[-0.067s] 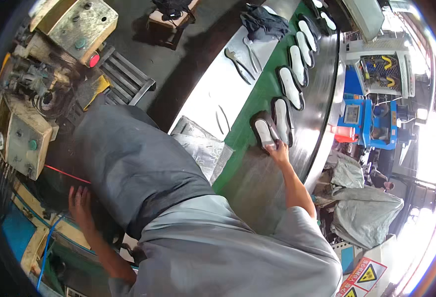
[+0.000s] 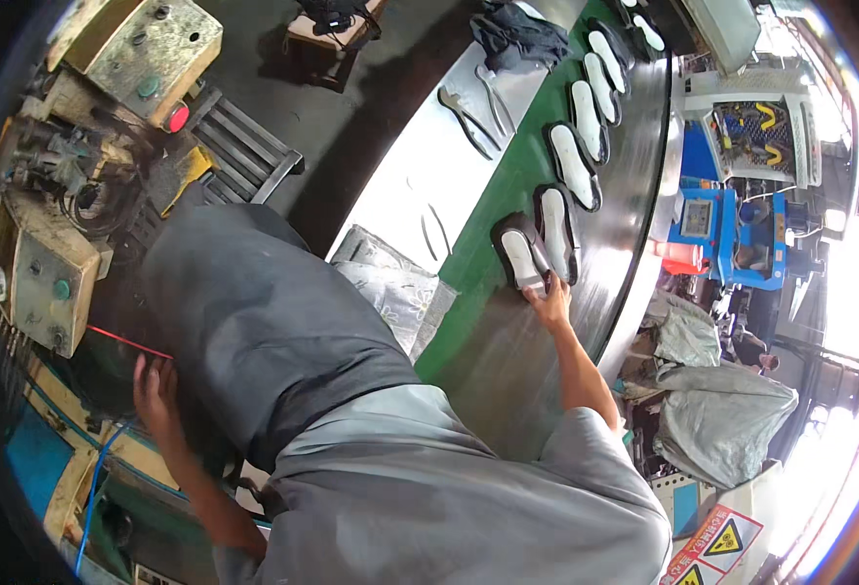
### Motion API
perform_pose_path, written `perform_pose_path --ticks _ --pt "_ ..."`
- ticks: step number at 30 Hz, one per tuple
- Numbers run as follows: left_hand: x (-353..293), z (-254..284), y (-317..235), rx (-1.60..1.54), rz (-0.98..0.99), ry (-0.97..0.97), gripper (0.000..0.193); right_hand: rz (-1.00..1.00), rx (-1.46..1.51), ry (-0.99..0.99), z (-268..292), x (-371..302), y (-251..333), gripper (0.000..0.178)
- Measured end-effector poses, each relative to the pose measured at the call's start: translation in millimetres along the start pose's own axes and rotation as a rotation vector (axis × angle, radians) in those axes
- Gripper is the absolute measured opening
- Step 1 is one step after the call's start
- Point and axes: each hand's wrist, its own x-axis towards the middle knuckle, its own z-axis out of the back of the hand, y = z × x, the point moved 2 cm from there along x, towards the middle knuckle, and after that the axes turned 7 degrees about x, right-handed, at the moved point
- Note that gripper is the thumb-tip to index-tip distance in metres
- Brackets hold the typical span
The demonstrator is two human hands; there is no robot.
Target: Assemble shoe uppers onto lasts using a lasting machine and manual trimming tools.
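Observation:
My right hand (image 2: 552, 304) reaches out over the conveyor and grips the near end of a dark shoe (image 2: 521, 255) whose pale underside faces up. Touching that shoe on its right is a second dark shoe (image 2: 557, 234), also with a pale underside; my fingertips are close to its near end. My left hand (image 2: 158, 395) is low on the left, beside my dark trousers, its fingers stretched out and nothing visible in them. A thin red line (image 2: 129, 341) ends near those fingertips.
More upturned shoes (image 2: 574, 166) trail away along the green conveyor belt (image 2: 498, 216). Pincers (image 2: 468, 122) and a dark cloth (image 2: 519, 41) lie on the white ledge, a patterned grey cloth (image 2: 395, 292) nearer. Worn control boxes (image 2: 54, 273) stand left, a blue machine (image 2: 732, 234) right.
My left hand has shifted slightly upward. The whole view has moved a little; my right hand stays on the same shoe.

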Motion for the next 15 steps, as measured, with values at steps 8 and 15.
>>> perform_pose_path --ticks 8,15 --pt "-5.3 -100.3 -86.5 0.186 -0.124 0.048 0.057 0.143 0.129 0.137 -6.6 50.9 9.7 0.120" --pt "-53.9 -313.9 -105.9 0.071 -0.224 0.757 0.063 -0.237 1.402 0.249 -69.6 -26.1 65.5 0.125"
